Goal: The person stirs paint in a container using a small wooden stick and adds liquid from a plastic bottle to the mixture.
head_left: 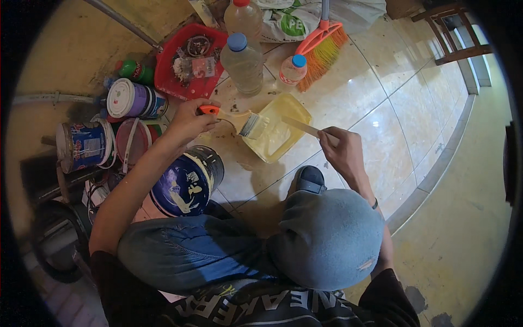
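Observation:
My left hand point(190, 125) is closed round the orange handle of a paintbrush point(250, 126). The brush's pale, paint-coated bristles hang over the left side of a shallow yellowish tray point(303, 105) on the tiled floor; whether they touch the contents I cannot tell. In the tray lies a thin layer of pale yellow, wet-looking paint point(279, 136). My right hand point(345, 153) grips a flat, light-coloured stick point(303, 126) between thumb and fingers. Its far end reaches over the tray from the right, close to the brush.
Behind the tray stand clear bottles point(244, 71), a smaller bottle point(292, 71) and an orange broom point(326, 52). A red dustpan point(169, 57) holds debris. Several paint tubs point(81, 144) lie at the left, and a paint-smeared dark blue bucket point(177, 185) sits near my left knee.

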Demonstrator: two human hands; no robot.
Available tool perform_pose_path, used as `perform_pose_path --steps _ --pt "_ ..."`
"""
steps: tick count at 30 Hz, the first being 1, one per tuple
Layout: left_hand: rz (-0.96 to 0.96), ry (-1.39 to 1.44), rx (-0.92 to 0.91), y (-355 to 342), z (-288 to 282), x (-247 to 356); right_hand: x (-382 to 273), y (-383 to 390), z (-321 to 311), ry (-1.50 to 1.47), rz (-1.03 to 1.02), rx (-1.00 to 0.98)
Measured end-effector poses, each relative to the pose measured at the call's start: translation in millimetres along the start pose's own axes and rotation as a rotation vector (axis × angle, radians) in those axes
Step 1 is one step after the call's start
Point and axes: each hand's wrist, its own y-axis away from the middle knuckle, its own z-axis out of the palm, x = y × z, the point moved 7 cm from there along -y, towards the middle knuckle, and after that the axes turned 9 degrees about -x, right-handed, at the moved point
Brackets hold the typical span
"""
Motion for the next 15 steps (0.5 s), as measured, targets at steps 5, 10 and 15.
perform_pose_path --steps 5,10,15 --pt "-0.003 0.068 0.019 -2.0 12.6 -1.6 -12.0 16.5 -5.7 -0.157 0.105 0.044" --pt "0.121 -0.106 0.012 -4.8 29.4 12.8 -11.9 9.8 2.4 0.048 0.002 0.085" --pt "0.362 -0.381 0.016 14.2 30.1 55.2 -15.2 6.6 20.7 0.127 -0.063 0.015"
